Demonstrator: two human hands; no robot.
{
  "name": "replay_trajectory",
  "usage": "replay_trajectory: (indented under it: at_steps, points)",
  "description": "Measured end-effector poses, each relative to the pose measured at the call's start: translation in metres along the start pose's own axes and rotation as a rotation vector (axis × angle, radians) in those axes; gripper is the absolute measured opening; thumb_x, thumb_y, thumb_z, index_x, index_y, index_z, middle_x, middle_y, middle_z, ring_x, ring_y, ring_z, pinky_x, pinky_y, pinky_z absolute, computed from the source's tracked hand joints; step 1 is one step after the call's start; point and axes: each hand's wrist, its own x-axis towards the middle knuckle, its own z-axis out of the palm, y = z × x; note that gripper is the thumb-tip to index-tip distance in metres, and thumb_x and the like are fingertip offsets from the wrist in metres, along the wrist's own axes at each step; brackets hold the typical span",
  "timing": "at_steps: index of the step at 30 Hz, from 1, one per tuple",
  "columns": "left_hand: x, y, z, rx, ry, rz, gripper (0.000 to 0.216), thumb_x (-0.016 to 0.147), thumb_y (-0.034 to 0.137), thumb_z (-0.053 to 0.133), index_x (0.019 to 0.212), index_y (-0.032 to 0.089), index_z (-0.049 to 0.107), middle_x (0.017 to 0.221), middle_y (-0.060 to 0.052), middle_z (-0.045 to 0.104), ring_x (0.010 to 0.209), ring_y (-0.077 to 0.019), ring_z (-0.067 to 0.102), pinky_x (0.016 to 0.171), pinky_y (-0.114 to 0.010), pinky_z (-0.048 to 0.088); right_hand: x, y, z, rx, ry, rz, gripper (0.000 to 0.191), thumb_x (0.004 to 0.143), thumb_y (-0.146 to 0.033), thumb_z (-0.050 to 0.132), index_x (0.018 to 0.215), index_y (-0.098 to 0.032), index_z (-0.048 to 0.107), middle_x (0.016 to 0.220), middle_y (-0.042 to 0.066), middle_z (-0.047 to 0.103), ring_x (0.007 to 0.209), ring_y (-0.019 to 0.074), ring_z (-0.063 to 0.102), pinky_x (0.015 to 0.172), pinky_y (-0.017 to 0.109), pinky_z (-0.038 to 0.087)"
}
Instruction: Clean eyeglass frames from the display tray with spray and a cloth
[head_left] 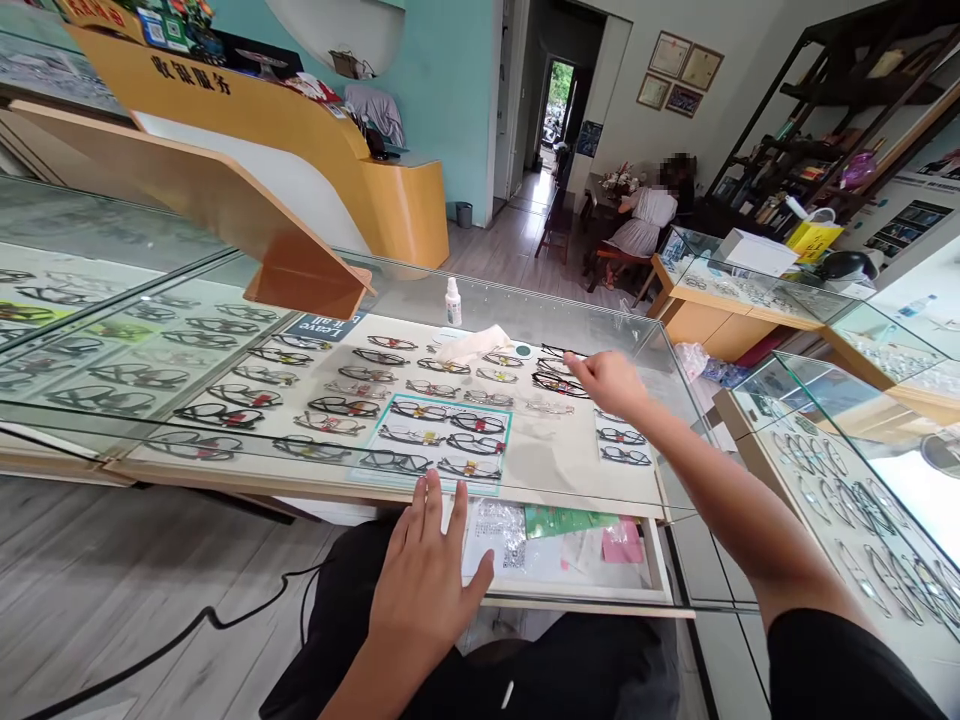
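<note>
My right hand reaches over the glass display counter, its fingers closed at the right end of dark-framed eyeglasses. Its fingertips are partly hidden, and other dark frames lie close behind that pair. Near the counter's front edge, my left hand is open with spread fingers and holds nothing. Just beyond its fingertips, several eyeglasses lie on a teal-edged sheet. A white cloth and a small white spray bottle are left of my right hand.
A pulled-out drawer below the counter holds plastic packets and papers. A wooden board rises at the left. Another glass case stands at the right. Farther back, a person sits at a table. A black cable crosses the floor.
</note>
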Motion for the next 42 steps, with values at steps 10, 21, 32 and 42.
replay_trajectory:
  at_steps: [10,21,32,42]
  points:
    - [0.0,0.001,-0.005,0.054,0.038,0.027,0.089,0.095,0.054,0.06,0.171,0.012,0.038,0.181,-0.028,0.023,0.166,-0.0445,0.033,0.125,-0.056,0.04,0.073,0.039,0.03,-0.269,-0.018,-0.125,0.052,0.111,-0.041,0.037,0.105,-0.019,0.084,0.129,0.017,0.078,0.119,0.033,0.06,0.096,0.04,0.043]
    - [-0.001,-0.001,-0.003,0.031,0.057,0.032,0.088,0.097,0.054,0.059,0.171,0.012,0.038,0.181,-0.029,0.024,0.165,-0.0454,0.034,0.124,-0.058,0.04,0.07,0.026,0.042,-0.337,-0.03,-0.142,0.069,0.116,-0.05,0.023,0.135,-0.012,0.076,0.155,0.02,0.066,0.136,0.0383,0.053,0.115,0.053,0.038]
    - [0.003,0.002,-0.009,0.027,0.007,0.028,0.083,0.098,0.051,0.057,0.167,0.008,0.044,0.18,-0.031,0.025,0.165,-0.0466,0.035,0.124,-0.059,0.042,-0.115,-0.016,-0.065,0.133,-0.409,-0.573,0.076,0.111,-0.072,0.03,0.171,-0.028,0.044,0.181,0.003,0.038,0.17,0.0327,0.026,0.137,0.053,0.025]
    - [0.006,0.006,-0.014,-0.016,-0.102,-0.023,0.084,0.099,0.051,0.055,0.168,0.005,0.042,0.181,-0.031,0.02,0.166,-0.049,0.031,0.125,-0.062,0.04,-0.181,-0.001,0.05,0.208,-0.893,-0.342,0.102,0.104,-0.084,0.035,0.173,-0.008,0.035,0.182,0.024,0.026,0.172,0.0429,0.017,0.138,0.061,0.022]
